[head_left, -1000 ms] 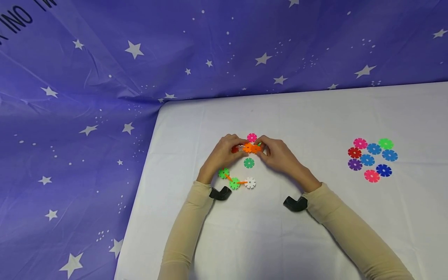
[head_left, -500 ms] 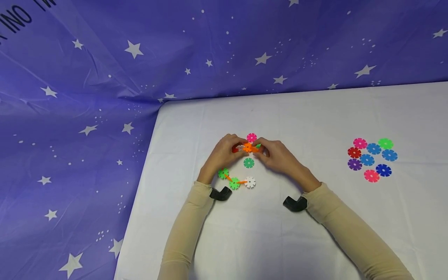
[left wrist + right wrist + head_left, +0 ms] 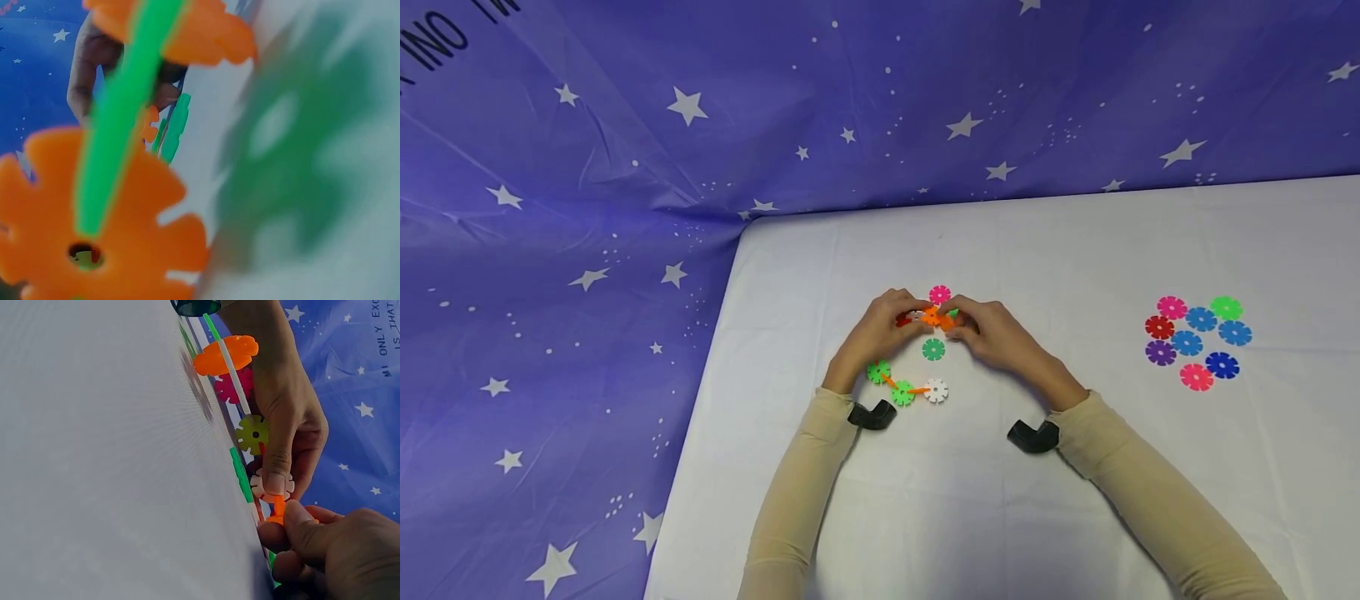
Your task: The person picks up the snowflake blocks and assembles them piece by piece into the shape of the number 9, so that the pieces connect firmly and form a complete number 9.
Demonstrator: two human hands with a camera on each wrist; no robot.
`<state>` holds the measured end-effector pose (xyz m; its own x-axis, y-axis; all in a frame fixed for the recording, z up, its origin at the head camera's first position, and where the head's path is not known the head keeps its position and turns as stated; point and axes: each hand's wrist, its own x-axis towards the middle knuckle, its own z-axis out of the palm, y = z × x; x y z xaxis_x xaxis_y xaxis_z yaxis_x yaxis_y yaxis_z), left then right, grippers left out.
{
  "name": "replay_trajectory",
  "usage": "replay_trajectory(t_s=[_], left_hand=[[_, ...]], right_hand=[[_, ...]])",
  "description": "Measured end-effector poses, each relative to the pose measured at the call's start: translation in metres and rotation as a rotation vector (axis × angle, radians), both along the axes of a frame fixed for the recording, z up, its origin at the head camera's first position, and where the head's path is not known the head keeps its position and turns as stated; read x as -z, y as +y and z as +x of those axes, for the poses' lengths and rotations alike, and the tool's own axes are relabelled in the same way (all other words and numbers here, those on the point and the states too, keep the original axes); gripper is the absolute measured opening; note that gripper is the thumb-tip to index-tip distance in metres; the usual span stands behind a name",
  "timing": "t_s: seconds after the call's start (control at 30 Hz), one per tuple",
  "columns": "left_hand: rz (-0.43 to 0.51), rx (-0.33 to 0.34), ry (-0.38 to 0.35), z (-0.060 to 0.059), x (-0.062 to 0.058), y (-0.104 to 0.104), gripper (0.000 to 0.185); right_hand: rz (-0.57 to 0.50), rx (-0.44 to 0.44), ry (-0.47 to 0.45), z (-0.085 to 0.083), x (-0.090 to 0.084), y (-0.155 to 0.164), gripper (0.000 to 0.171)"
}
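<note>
Both hands meet near the middle of the worktop (image 3: pixel 1075 250). The left hand (image 3: pixel 874 333) and the right hand (image 3: pixel 1000 337) pinch a small bunch of joined snowflake discs (image 3: pixel 934 317) between them. The fingers of both hands are curled tight on this bunch. The orange disc (image 3: pixel 931 316) sits in the middle, right between the fingertips. A red disc (image 3: pixel 902 320) peeks out under the left hand's fingers, and a bit of green disc shows at the right hand's thumb. In the right wrist view the left thumb presses on a white disc (image 3: pixel 271 484), and the right hand's fingers (image 3: pixel 300 528) pinch an orange piece just below it.

A pink disc (image 3: pixel 939 294) lies at 12 o'clock from the bunch, just beside the fingertips. A dark green disc (image 3: pixel 933 349) lies at 6 o'clock, near but apart. A joined chain of green, orange and white discs (image 3: pixel 907 386) lies near the left wrist.

A pile of loose discs (image 3: pixel 1198 340) in pink, red, blue, purple and green lies well apart at 3 o'clock.

The worktop has a white cloth on it. A purple cloth with white stars (image 3: pixel 625 167) hangs behind and to the left.
</note>
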<state>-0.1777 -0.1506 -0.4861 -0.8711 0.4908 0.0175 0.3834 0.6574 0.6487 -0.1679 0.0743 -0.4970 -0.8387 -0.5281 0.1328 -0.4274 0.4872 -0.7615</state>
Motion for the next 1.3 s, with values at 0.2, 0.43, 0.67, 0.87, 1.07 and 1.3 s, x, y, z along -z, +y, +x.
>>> replay_trajectory(t_s=[0.2,0.43,0.67,0.87,1.07,1.3], left_hand=[[0.062,0.020,0.029,-0.0002,0.0031,0.0015,0.034],[0.066,0.010,0.027,0.0012,0.0029,0.0021,0.033],[0.091,0.007,0.041,0.0007,0.0037,0.0014,0.033],[0.136,-0.004,0.010,-0.0002,0.0065,0.0007,0.033],[0.168,-0.020,-0.021,0.0008,0.0082,0.0000,0.034],[0.194,-0.029,-0.016,-0.0002,0.0064,0.0011,0.034]], right_hand=[[-0.023,-0.005,0.038,0.0002,0.0039,-0.0001,0.021],[-0.042,-0.037,0.075,0.0005,0.0053,-0.0013,0.018],[-0.023,-0.045,0.090,0.0023,0.0019,-0.0027,0.018],[-0.013,-0.040,0.098,0.0040,0.0010,-0.0024,0.018],[-0.017,-0.038,0.136,0.0032,0.0032,-0.0013,0.016],[-0.012,-0.024,0.170,0.0027,0.0021,-0.0005,0.014]])
